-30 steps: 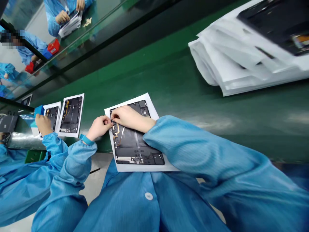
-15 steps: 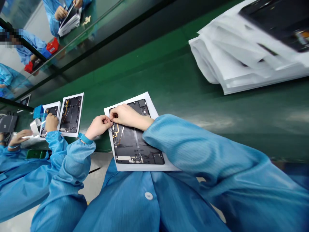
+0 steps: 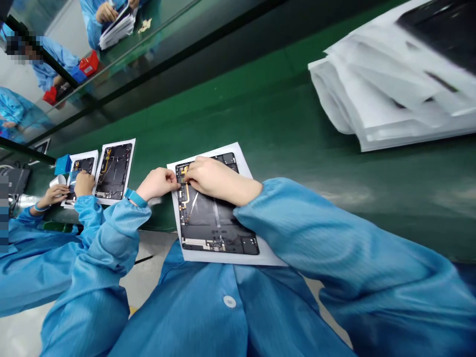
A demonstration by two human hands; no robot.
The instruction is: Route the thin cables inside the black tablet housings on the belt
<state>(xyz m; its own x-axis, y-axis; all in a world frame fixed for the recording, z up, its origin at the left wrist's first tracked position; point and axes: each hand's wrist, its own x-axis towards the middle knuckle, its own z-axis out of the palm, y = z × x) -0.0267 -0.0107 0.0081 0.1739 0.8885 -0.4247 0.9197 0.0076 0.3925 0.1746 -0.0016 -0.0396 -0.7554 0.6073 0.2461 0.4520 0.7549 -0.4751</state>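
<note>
An opened tablet chassis [image 3: 219,223] is laid on a white foam sheet [image 3: 243,161] at the near edge of the green belt [image 3: 260,114], straight before the person. The left hand [image 3: 158,182] is set at the chassis's left edge, thumb and forefinger pinched together at the top end of a gold flex cable [image 3: 187,196]; whether the cable itself is gripped cannot be told. The right hand [image 3: 213,178] is laid over the upper left corner, fingers bent and pressed together, tips touching the same spot. 2 more chassis [image 3: 113,171] are seen to the left, where a co-worker's hand [image 3: 85,182] is rested. A stack of foam sheets [image 3: 390,99] is placed far right.
</note>
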